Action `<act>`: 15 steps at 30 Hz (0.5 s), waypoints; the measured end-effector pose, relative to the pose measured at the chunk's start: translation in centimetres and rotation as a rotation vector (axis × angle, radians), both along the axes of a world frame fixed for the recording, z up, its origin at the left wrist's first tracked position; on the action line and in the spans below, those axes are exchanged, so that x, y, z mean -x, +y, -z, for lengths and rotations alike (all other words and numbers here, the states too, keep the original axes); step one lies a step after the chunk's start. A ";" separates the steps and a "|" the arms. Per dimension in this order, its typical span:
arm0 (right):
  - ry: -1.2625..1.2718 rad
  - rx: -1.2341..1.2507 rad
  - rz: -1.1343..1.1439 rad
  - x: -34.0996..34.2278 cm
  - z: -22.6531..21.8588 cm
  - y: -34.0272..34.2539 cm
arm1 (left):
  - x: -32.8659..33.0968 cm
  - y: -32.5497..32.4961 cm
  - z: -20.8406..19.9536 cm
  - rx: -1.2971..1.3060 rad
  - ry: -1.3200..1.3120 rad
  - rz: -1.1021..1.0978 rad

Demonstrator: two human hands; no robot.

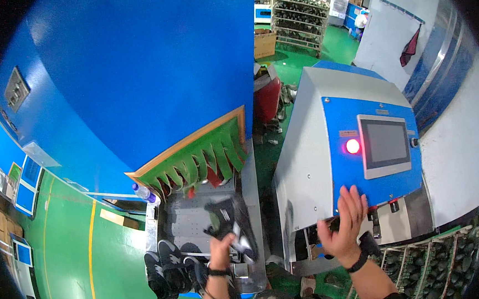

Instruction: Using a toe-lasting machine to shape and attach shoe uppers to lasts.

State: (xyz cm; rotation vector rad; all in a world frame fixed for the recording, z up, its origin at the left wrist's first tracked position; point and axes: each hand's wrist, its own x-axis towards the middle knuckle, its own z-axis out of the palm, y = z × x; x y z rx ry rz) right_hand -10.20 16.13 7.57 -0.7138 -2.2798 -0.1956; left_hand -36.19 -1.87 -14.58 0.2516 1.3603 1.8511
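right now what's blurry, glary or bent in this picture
In the head view, the dark shoe at the left hand looks smeared, probably by motion; in the head view, pale glare lies on the green floor, and the red lamp washes out at its centre; also in the head view, the yellow floor line bows and the corners go black.

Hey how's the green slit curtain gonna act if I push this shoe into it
The green curtain is probably floppy, since its slit strips curl. They should part easily, as their lower ends appear loose. The shoe in your left hand might snag on those curled edges.
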 end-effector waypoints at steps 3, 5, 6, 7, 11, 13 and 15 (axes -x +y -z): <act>0.059 0.616 -0.322 -3.7 2.2 -7.4 | -8.8 -2.4 -6.2 -0.132 -0.086 0.238; 0.490 1.197 -0.447 -4.1 4.3 -10.0 | -14.7 -3.0 -12.2 0.001 0.227 0.177; 0.715 1.519 -0.487 -4.8 5.4 -10.5 | -17.0 -3.1 -14.8 0.192 0.507 0.118; 0.581 1.586 -0.579 -5.7 5.2 -8.9 | -18.7 -3.3 -13.7 0.238 0.660 0.002; 0.199 1.409 -0.365 -9.3 4.5 -7.1 | -23.9 -2.4 -15.9 0.545 1.485 0.265; 0.075 1.294 -0.343 -12.3 4.8 -6.2 | -27.7 -1.7 -14.6 0.598 1.689 0.237; -0.021 1.154 -0.288 -15.6 4.5 -6.2 | -29.6 -1.5 -15.2 0.608 1.775 0.411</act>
